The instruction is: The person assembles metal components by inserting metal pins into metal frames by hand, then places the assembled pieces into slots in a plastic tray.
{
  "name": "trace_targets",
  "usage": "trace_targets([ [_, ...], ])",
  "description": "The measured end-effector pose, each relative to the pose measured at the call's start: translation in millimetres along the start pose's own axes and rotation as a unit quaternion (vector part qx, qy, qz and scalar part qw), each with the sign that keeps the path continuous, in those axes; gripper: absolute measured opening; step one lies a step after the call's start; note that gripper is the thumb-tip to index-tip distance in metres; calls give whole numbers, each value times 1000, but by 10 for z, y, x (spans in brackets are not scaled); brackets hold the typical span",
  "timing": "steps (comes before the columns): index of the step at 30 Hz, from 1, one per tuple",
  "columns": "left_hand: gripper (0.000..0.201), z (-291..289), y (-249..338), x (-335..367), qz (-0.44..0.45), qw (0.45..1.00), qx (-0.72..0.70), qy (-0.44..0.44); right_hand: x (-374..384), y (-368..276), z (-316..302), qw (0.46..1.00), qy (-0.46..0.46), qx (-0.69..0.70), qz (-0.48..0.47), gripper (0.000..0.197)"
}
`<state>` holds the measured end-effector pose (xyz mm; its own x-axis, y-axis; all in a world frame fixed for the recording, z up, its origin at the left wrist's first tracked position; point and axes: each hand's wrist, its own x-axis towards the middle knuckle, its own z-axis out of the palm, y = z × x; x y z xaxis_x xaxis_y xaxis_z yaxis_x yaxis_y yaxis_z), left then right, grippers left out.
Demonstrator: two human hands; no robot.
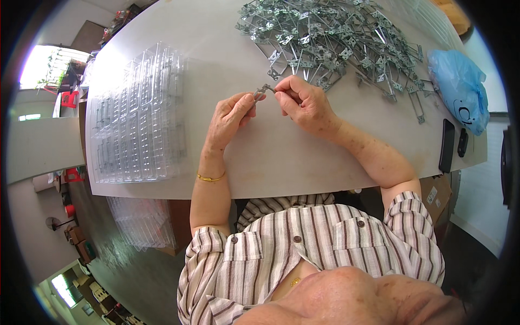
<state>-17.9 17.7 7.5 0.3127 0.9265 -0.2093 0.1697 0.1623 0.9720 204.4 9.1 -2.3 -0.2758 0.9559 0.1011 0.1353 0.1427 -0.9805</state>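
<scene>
Over the middle of the table, my left hand (232,117) and my right hand (307,106) meet at a small metal bracket (263,91). The thumb and fingers of my left hand pinch one end of it. My right hand pinches the other end from the right. Just beyond my hands lies a large tangled pile of metal brackets (325,40), with flat perforated plates and thin rods. To the left stands a stack of clear plastic trays (138,116), with metal parts showing through the plastic.
A blue plastic bag (457,89) sits at the table's right edge, with a black phone-like object (446,145) and a small black item (462,142) near it. More clear trays (142,219) stand below the table's left front edge. A cardboard box (436,196) is under the right side.
</scene>
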Motion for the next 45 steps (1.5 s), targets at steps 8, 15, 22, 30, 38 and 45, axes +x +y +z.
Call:
trace_targets([
  [8, 38, -28, -18, -37, 25, 999, 37, 1, -14, -65, 19, 1000, -13, 15, 16, 17],
  [15, 32, 12, 23, -41, 32, 995, 93, -20, 11, -120, -42, 982, -72, 131, 112, 23],
  [22, 29, 27, 10, -48, 79, 988, 125, -42, 38, -157, -98, 973, -103, 139, 152, 18],
  [30, 29, 64, 28, -74, 96, 981, 121, -115, 62, -65, -121, 997, 20, -72, -9, 18],
  [38, 40, -49, -22, -42, 30, 993, -116, -21, 77, -116, -102, 993, -19, 84, 82, 15],
  [45, 41, -5, -6, -26, 34, 987, -156, 5, 47, -35, -57, 998, -34, 43, 17, 10],
])
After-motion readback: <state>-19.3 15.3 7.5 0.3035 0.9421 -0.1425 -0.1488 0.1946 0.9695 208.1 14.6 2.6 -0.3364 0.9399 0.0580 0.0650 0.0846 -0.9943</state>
